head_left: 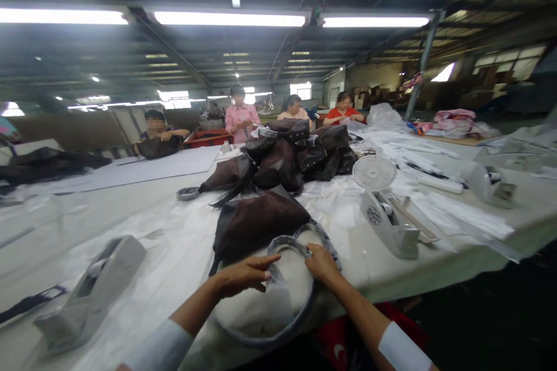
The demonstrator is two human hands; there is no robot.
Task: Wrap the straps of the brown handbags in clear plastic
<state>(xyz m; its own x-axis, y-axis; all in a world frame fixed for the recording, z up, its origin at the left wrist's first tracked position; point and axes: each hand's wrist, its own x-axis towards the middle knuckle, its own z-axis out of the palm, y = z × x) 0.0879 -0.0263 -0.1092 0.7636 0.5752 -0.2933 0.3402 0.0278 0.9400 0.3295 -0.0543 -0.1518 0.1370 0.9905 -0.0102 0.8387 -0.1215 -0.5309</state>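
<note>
A dark brown handbag [261, 217] lies on the table in front of me, its long strap [278, 339] looping toward me over the table's near edge. The strap looks grey and wrapped. My right hand [322, 264] is closed on the upper right part of this loop. On the left side of the loop, my left hand [244, 275] has its fingers stretched out and apart, the fingertips at the strap. A thin whitish piece [281, 301] hangs inside the loop below those fingertips; whether I touch it I cannot tell.
Behind the handbag is a pile of similar bags [278, 165]. Tape dispensers stand at left [93, 290] and right [387, 226], near a small white fan [374, 173]. White sheets [461, 214] spread over the right of the table [183, 284]. Several people sit or stand beyond.
</note>
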